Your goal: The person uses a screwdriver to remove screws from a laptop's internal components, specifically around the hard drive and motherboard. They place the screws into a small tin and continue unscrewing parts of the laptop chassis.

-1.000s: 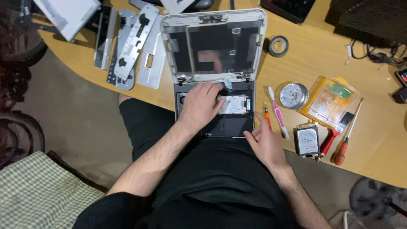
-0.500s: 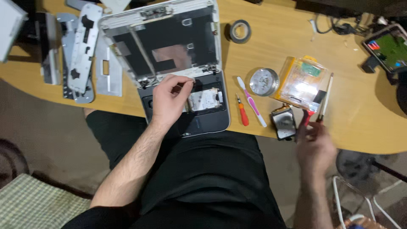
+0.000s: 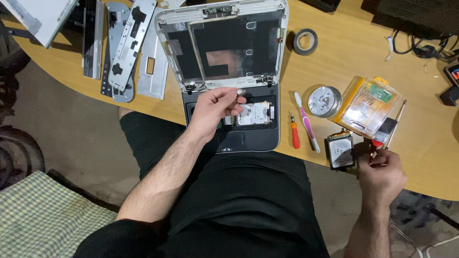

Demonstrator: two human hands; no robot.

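Left hand [image 3: 213,107] pinches a small silvery part [image 3: 240,91] over the opened grey laptop [image 3: 229,76]; right hand [image 3: 382,177] apparently grips a red-handled screwdriver [image 3: 389,131] at the table's [image 3: 334,62] near edge.

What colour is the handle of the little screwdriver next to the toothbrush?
The small screwdriver has an orange-red handle, seen in the head view.
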